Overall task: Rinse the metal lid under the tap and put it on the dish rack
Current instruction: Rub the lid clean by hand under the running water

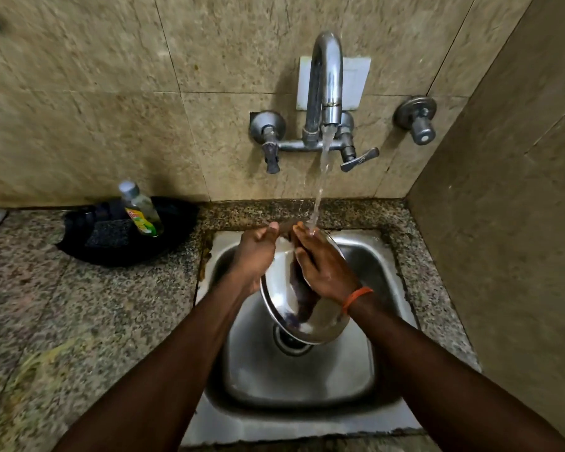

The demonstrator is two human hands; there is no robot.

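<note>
The round metal lid (282, 288) is held tilted over the steel sink (369, 265), its shiny inner face toward me. My left hand (255, 256) grips its left rim from behind. My right hand (323, 267) lies flat on the lid's inner face, fingers reaching to the top edge, an orange band on the wrist. The wall tap (325, 83) runs, and its stream lands on my right fingertips at the lid's upper rim. No dish rack is in view.
A black tray (177, 230) on the granite counter left of the sink holds a dish-soap bottle (141, 210) and a dark scrub pad (110, 234). Two tap handles and a separate valve (416, 119) stick out of the tiled wall. A side wall closes the right.
</note>
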